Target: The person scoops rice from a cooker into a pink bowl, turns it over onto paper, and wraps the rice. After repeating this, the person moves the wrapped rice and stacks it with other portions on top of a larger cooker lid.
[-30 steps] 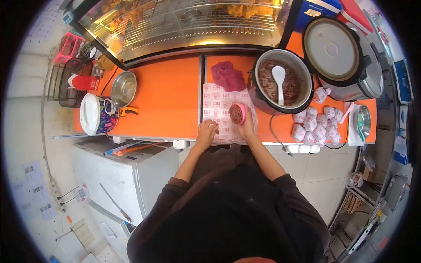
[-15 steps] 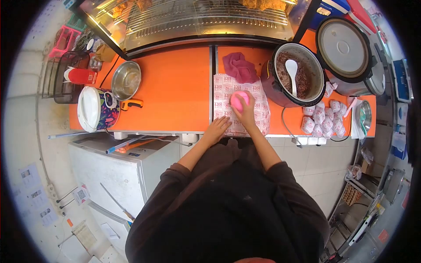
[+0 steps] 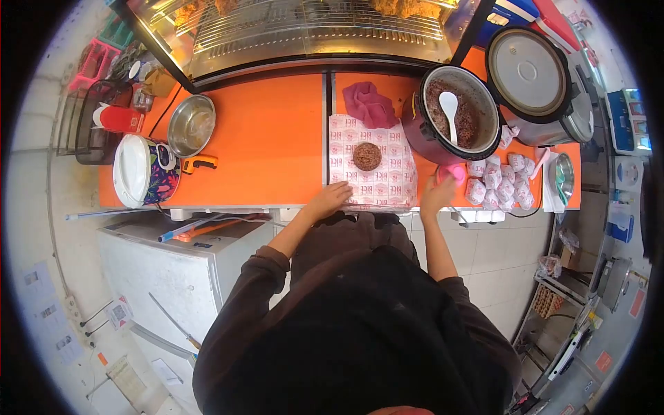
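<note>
A round, flat-topped mound of reddish-brown rice point(image 3: 366, 157) sits on a stack of printed wrapping paper point(image 3: 387, 187) marked "RICE". My left hand point(image 3: 330, 201) rests at the paper's lower left corner, its fingers stretched out and holding nothing. To the right of the paper, at the counter's front edge, my right hand point(image 3: 436, 196) is partly blurred, its fingers around a small pink cup point(image 3: 453, 171). Beside the cup lies a pile of wrapped rice portions point(image 3: 505, 181). Above it stands a rice cooker pot point(image 3: 477, 88) of the same rice, with a white paddle point(image 3: 449, 114) inside.
A crumpled maroon cloth point(image 3: 369, 105) lies behind the paper. Steel bowl point(image 3: 191, 126), floral-sided container point(image 3: 138, 169) and orange-handled tool point(image 3: 200, 163) are at left. A glass display case point(image 3: 311, 62) with fried food borders the back; a large lidded pot point(image 3: 529, 76) stands right.
My right hand has lifted the pink cup off the paper and carried it right, uncovering the rice mound. My left hand has stayed at the paper's edge. The view has shifted slightly.
</note>
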A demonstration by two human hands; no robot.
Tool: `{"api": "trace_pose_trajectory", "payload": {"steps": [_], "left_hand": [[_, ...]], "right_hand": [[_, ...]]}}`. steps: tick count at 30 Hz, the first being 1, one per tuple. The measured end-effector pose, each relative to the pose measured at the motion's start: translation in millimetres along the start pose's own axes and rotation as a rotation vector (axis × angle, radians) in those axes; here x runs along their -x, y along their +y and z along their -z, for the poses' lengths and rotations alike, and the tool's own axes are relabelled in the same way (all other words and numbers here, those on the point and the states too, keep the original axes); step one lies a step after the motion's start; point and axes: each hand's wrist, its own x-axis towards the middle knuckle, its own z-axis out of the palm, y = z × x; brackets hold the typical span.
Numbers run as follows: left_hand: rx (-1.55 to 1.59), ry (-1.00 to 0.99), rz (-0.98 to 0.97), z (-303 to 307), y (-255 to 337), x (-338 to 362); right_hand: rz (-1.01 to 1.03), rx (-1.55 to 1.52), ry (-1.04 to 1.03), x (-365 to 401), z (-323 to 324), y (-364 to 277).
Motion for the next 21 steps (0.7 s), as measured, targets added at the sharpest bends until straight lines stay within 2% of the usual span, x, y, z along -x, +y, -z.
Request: {"api": "trace_pose_trajectory", "payload": {"steps": [2,4,5,7,9,11,13,15,17,19,21], "left_hand": [[-0.108,-0.071,0.066,4,9,-7],[-0.140,-0.081,0.093,-4,8,-10],[-0.173,-0.093,0.124,-10,5,-10],[-0.075,-0.167,0.168,-22,-12,-10],[0.024,-0.241,0.214,-22,-22,-15],[0.267,-0.296,0.369,-9,-21,-23],[0.318,-0.317,0.377,-4,-24,-24],[0.371,-0.340,0.382,-2,-27,-24],[0.325,-0.071,0.136,-4,-29,-23],[0.296,-0.101,0.122,-8,-34,-24],[0.264,-0.131,0.110,-8,-37,-25]], "right_hand": [[0.169,-0.449,-0.634,11,-2,-9],[0.647,-0.427,-0.813,40,-24,-24],[0.650,-0.426,-0.811,45,-18,-34],[0.878,-0.328,-0.779,48,7,-54],[0.856,-0.403,-0.846,40,-8,-49],[0.829,-0.478,-0.912,28,-19,-42],[0.717,-0.607,-1.178,15,-25,-38],[0.653,-0.631,-1.237,6,-28,-34],[0.586,-0.652,-1.300,3,-29,-30],[0.470,-0.690,-1.370,-2,-29,-29],[0.436,-0.725,-1.408,-5,-33,-28]]}}
